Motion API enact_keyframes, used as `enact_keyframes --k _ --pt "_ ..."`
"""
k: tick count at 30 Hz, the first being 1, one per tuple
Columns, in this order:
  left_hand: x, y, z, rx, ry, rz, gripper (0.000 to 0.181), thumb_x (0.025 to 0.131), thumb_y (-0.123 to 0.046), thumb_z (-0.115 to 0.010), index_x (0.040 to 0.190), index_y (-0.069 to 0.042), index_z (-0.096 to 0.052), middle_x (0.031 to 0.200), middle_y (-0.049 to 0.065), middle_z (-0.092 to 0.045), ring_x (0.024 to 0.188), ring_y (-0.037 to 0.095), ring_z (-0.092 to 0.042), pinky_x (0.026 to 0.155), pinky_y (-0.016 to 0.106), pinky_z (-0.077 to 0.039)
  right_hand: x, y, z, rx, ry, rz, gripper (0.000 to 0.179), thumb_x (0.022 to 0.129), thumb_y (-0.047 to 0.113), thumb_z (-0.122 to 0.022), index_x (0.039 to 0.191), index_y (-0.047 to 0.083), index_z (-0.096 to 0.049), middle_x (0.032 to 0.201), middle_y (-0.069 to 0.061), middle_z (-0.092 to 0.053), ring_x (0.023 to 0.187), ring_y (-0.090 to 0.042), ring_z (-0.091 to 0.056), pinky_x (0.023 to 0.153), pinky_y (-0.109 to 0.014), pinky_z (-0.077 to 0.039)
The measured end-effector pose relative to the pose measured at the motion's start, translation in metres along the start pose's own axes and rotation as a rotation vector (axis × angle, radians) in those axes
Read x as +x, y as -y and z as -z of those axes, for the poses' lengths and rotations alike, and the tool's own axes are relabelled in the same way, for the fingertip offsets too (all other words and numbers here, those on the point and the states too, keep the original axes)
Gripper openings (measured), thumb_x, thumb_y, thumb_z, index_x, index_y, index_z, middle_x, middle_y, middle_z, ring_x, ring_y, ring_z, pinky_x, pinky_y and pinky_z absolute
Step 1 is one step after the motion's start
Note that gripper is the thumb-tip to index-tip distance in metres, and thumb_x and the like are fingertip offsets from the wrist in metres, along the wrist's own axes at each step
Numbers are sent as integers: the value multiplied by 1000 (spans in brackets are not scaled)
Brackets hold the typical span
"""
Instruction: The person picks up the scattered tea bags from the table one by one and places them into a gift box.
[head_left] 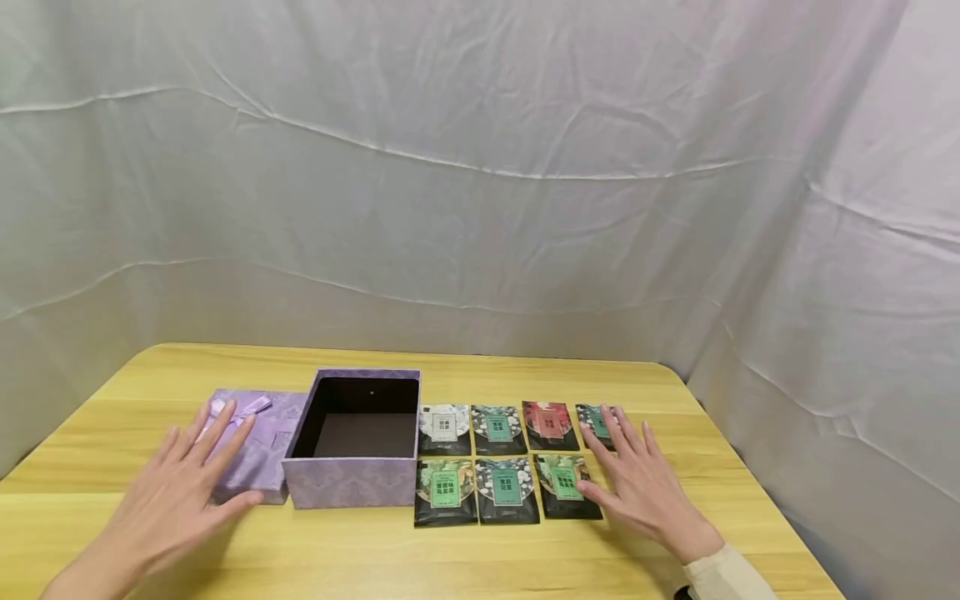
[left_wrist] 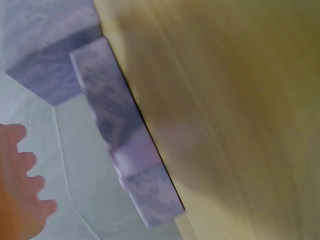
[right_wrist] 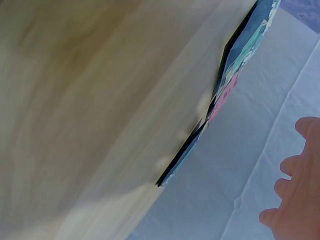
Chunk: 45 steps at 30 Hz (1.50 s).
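My left hand (head_left: 176,487) is held with fingers spread above a purple patterned box lid (head_left: 258,467), partly covering its lilac ribbon bow (head_left: 257,405). To the lid's right stands a matching purple box (head_left: 352,485), uncovered, its dark inside bare. Several flat tea packets lie in two rows beside the box; among them are a white one (head_left: 445,430), a red one (head_left: 550,426) and a green one (head_left: 446,493). Fingers spread, my right hand (head_left: 645,483) hovers over the right end of the rows, partly hiding a teal packet (head_left: 592,419) and a green-labelled packet (head_left: 562,487). Neither hand holds anything.
The yellow wooden table (head_left: 360,558) has rounded far corners. Behind it and along the sides hangs a pale, creased cloth (head_left: 465,208). In the right wrist view, packet edges lie along the table surface (right_wrist: 100,100).
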<state>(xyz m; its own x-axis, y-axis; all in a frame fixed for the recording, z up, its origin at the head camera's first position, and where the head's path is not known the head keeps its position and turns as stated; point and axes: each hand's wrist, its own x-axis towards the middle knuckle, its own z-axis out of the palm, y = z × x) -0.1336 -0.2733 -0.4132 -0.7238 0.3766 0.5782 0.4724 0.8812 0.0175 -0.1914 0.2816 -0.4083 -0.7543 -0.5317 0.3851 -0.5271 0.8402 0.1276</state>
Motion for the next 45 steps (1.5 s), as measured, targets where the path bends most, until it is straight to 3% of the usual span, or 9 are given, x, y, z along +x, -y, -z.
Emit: enact_keyframes --k 4,8,10,12,15,20,26,34,45 --pt "6 -11 3 -258 43 164 72 97 -36 -55 156 -16 -18 160 12 -11 143 38 -10 114 50 -2 1 2 1 53 -18 21 75 94 61 -45 143 4 -47 151 -26 -29 138 -41 -26 114 -44 3" --pt "19 -25 6 -547 56 369 67 97 -19 -57 155 -13 -23 150 29 -28 127 57 -31 97 72 -22 3 6 1 149 -81 57 69 94 53 -54 142 4 -48 149 -23 -35 134 -40 -34 113 -47 -17" --pt "25 -30 5 -621 71 437 67 96 -19 -58 153 -8 -25 145 34 -33 122 57 -38 97 62 -34 4 9 1 218 -103 64 66 93 46 -60 143 5 -47 148 -22 -37 132 -40 -37 105 -54 -31" --pt "29 -35 3 -692 94 488 67 96 -19 -60 152 -2 -26 143 35 -35 122 54 -41 95 39 -45 6 13 0 280 -105 55 64 92 39 -65 143 6 -46 148 -21 -38 130 -41 -39 96 -60 -38" --pt "34 -42 -1 -790 134 552 70 96 -18 -62 150 4 -24 144 36 -33 125 51 -39 87 12 -40 7 16 -2 366 -82 6 63 89 30 -70 143 7 -46 148 -20 -39 128 -42 -41 93 -63 -40" --pt "37 -50 -8 -860 181 634 75 94 -18 -64 150 6 -21 146 37 -28 128 50 -35 91 19 -42 11 17 -4 498 -4 -126 61 89 24 -71 142 6 -47 148 -18 -40 128 -45 -40 94 -65 -38" --pt "40 -57 -16 -916 182 666 78 93 -16 -66 151 5 -18 146 36 -28 129 46 -37 83 5 -36 17 0 -11 593 54 -212 62 85 20 -74 139 1 -49 141 -22 -47 126 -45 -43 98 -63 -34" --pt "44 -63 -17 -896 158 679 76 92 -15 -67 151 4 -22 141 34 -39 115 39 -52 79 15 -45 20 -30 -19 600 106 -275 64 83 17 -77 137 -3 -49 137 -27 -48 122 -50 -44 97 -65 -35" --pt "45 -64 -19 -967 115 680 74 91 -10 -67 149 6 -23 143 34 -36 119 42 -49 80 13 -43 29 -65 -29 633 239 -335 73 78 21 -81 139 -1 -48 138 -30 -45 124 -54 -39 97 -67 -32"
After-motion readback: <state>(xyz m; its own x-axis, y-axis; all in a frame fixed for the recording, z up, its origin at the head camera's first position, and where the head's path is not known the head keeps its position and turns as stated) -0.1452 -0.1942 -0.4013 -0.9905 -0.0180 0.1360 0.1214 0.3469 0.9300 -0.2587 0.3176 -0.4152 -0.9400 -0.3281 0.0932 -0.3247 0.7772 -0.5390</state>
